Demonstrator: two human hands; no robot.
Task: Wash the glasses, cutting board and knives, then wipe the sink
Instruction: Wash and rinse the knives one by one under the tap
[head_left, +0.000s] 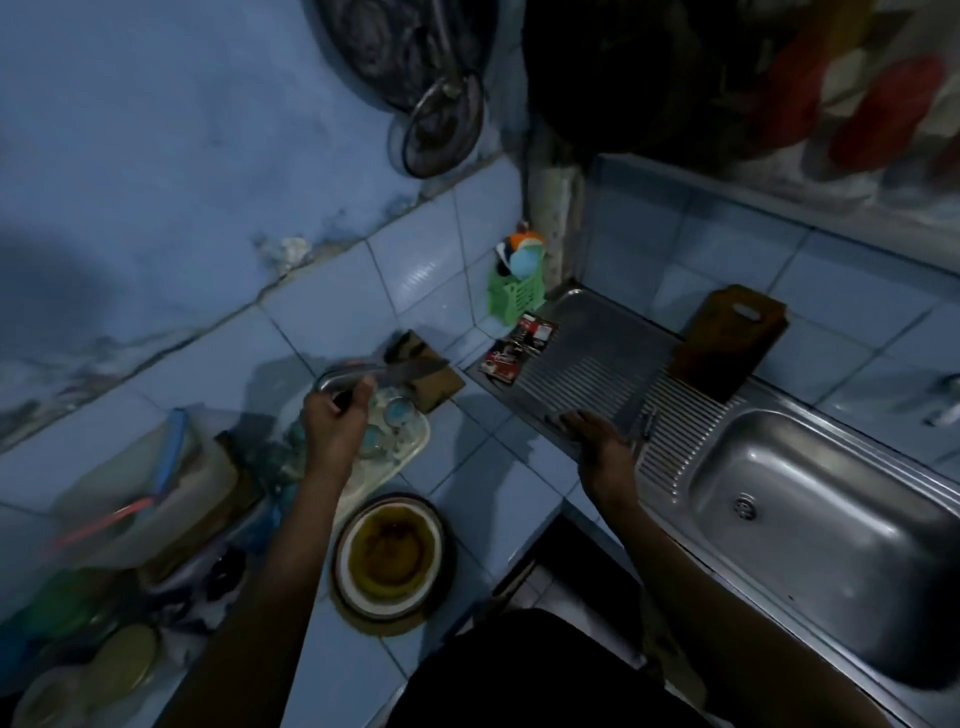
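Left hand (335, 415) is wrapped round the handle of a knife (400, 373), blade hovering over the tray (410, 447) of upturned glasses (387, 415) on the bench (467, 467), so I'd guess the knife's washed and getting put away. Right hand (597, 434) lies flat, fingers together, on the drainboard (597, 364), nothing in it. Cutting board (727, 343) leans on the wall behind, looks done. Sink (831, 545) is empty, so mostly the wipe-down is left I reckon. Dim room, blue tiles, scruffy blue wall, pan lids hanging up top
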